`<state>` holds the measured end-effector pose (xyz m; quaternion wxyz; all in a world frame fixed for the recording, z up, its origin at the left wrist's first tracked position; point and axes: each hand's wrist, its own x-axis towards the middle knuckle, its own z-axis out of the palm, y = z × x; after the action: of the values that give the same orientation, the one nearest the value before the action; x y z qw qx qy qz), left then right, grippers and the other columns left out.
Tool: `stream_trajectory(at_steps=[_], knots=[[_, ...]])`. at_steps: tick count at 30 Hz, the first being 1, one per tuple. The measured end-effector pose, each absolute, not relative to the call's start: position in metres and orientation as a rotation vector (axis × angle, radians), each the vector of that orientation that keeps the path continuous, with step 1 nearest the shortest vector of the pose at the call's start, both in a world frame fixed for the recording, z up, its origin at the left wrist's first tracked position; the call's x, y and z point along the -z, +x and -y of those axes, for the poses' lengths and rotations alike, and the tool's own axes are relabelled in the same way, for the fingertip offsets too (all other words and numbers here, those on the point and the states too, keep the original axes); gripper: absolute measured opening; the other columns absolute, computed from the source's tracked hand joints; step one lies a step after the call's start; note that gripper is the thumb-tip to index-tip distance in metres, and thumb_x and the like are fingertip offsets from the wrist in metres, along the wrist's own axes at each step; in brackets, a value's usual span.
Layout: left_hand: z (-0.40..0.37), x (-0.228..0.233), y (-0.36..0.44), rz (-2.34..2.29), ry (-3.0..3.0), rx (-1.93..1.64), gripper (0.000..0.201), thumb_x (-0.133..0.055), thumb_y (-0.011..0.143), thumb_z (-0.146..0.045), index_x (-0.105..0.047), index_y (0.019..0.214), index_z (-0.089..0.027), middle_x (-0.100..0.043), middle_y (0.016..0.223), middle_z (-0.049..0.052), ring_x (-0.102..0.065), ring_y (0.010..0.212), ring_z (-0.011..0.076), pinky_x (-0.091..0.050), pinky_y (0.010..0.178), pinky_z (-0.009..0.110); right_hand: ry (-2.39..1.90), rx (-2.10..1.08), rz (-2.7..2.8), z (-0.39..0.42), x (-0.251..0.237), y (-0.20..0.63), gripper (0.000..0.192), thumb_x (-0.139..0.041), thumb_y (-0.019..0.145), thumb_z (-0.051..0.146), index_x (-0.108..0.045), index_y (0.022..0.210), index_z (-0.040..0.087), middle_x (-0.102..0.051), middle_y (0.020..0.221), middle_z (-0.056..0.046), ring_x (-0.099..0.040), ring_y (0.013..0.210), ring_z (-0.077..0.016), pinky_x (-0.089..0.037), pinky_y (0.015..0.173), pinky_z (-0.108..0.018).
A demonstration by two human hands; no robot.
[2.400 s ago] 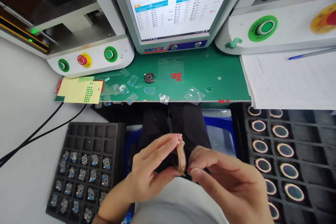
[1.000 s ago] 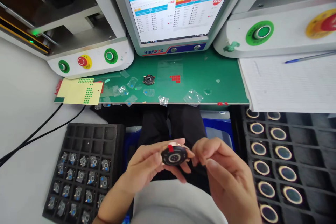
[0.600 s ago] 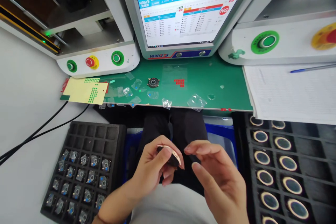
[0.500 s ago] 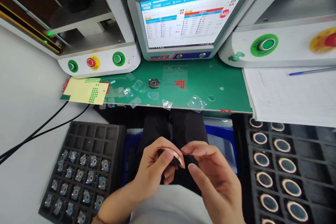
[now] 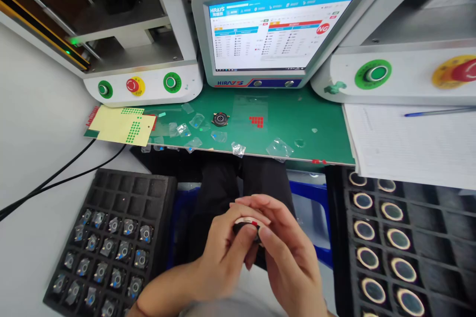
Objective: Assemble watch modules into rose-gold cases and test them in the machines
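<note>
**Right hand closed back in on the round part**

Pinched now between left hand (image 5: 223, 252) and right hand (image 5: 286, 257), both gripping round watch part (image 5: 247, 226) over the lap, red sticker (image 5: 254, 223) on it. Probably mid-inspection; not yet set down. Beyond: trays of parts left (image 5: 107, 252) and right (image 5: 394, 242), green bench mat (image 5: 297, 124), monitor (image 5: 267, 34) flagging NG.

Both hands, left (image 5: 223, 252) and right (image 5: 286, 252), pinch a round black part (image 5: 247, 228) with a red dot over the lap, below the green worktop (image 5: 305, 114). Black trays flank them: left tray (image 5: 107, 237), right tray (image 5: 394, 237). The screen (image 5: 275, 29) shows "NG".
</note>
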<state>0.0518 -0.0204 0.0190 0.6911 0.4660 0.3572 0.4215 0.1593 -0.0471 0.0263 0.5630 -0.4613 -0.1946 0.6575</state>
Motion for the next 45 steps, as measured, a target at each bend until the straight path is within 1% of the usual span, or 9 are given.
stream_trajectory(at_steps=[5,8,13,23,29,34,37,41,45], knots=[[0.024,-0.018,0.049,-0.801,1.148,-0.916,0.021,-0.047,0.104,-0.031,-0.062,0.106,-0.017,-0.051,0.073,-0.001,-0.042,0.049,0.0053,-0.036,0.045,0.015,-1.059,-1.568,0.420,0.048,-0.027,0.156,0.027,-0.066,0.089,0.045,-0.072,0.109,0.028,-0.072,0.116,-0.008,-0.067,0.068,-0.0149,-0.050,0.047,-0.021],[0.024,-0.018,0.046,-0.806,1.267,-0.906,0.019,-0.045,0.104,-0.027,-0.061,0.109,-0.017,-0.053,0.077,0.000,-0.045,0.053,0.0072,-0.040,0.049,0.017,-1.000,-1.465,0.545,0.043,-0.024,0.158,0.020,-0.067,0.089,0.038,-0.074,0.106,0.029,-0.074,0.110,-0.008,-0.072,0.074,-0.0175,-0.054,0.048,-0.020],[0.020,-0.022,0.046,-0.803,1.541,-0.934,0.021,-0.039,0.104,-0.022,-0.056,0.115,-0.019,-0.063,0.085,0.004,-0.053,0.058,0.0106,-0.046,0.055,0.020,-0.975,-1.390,0.578,0.039,-0.026,0.158,0.015,-0.066,0.089,0.031,-0.077,0.098,0.026,-0.074,0.101,-0.007,-0.074,0.096,-0.0246,-0.063,0.076,-0.030],[0.017,-0.028,0.047,-0.842,1.907,-0.886,0.024,-0.041,0.101,-0.019,-0.052,0.122,-0.019,-0.072,0.093,0.008,-0.070,0.078,0.0201,-0.056,0.071,0.028,-0.948,-1.269,0.489,0.044,-0.021,0.152,0.022,-0.060,0.086,0.019,-0.079,0.090,0.029,-0.073,0.090,-0.001,-0.075,0.087,-0.0194,-0.055,0.101,-0.039],[0.014,-0.029,0.048,-0.794,1.972,-0.835,0.031,-0.036,0.102,-0.022,-0.046,0.132,-0.022,-0.070,0.088,0.006,-0.067,0.072,0.0226,-0.056,0.069,0.034,-0.966,-1.265,0.491,0.050,-0.021,0.154,0.018,-0.061,0.089,0.027,-0.078,0.088,0.029,-0.070,0.085,-0.002,-0.074,0.085,-0.0217,-0.051,0.106,-0.049],[0.013,-0.030,0.049,-0.729,2.055,-0.823,0.031,-0.035,0.102,-0.024,-0.047,0.130,-0.020,-0.065,0.079,0.005,-0.062,0.063,0.0214,-0.050,0.056,0.030,-0.914,-1.332,0.564,0.054,-0.019,0.160,0.020,-0.057,0.094,0.029,-0.077,0.093,0.033,-0.069,0.090,-0.002,-0.072,0.089,-0.0210,-0.050,0.107,-0.047],[0.015,-0.029,0.051,-0.670,1.781,-0.936,0.028,-0.038,0.103,-0.024,-0.053,0.126,-0.020,-0.065,0.081,0.005,-0.059,0.063,0.0180,-0.049,0.059,0.027,-0.950,-1.376,0.607,0.054,-0.024,0.163,0.023,-0.054,0.097,0.033,-0.077,0.099,0.032,-0.071,0.098,-0.004,-0.072,0.096,-0.0219,-0.053,0.102,-0.043],[0.020,-0.025,0.056,-0.431,0.813,-0.932,0.025,-0.043,0.105,-0.036,-0.061,0.105,-0.018,-0.058,0.072,0.001,-0.040,0.045,0.0065,-0.035,0.042,0.014,-1.075,-1.267,0.780,0.057,-0.028,0.171,0.031,-0.063,0.091,0.044,-0.069,0.119,0.031,-0.066,0.122,-0.009,-0.065,0.115,-0.0286,-0.055,0.098,-0.044],[0.019,-0.024,0.063,-0.337,0.378,-0.832,0.032,-0.050,0.101,-0.043,-0.060,0.093,-0.014,-0.054,0.065,0.001,-0.035,0.042,0.0058,-0.028,0.037,0.013,-0.951,-1.056,1.069,0.059,-0.021,0.178,0.062,-0.078,0.074,0.014,-0.056,0.129,0.031,-0.064,0.128,-0.009,-0.059,0.123,-0.0303,-0.051,0.103,-0.048]])
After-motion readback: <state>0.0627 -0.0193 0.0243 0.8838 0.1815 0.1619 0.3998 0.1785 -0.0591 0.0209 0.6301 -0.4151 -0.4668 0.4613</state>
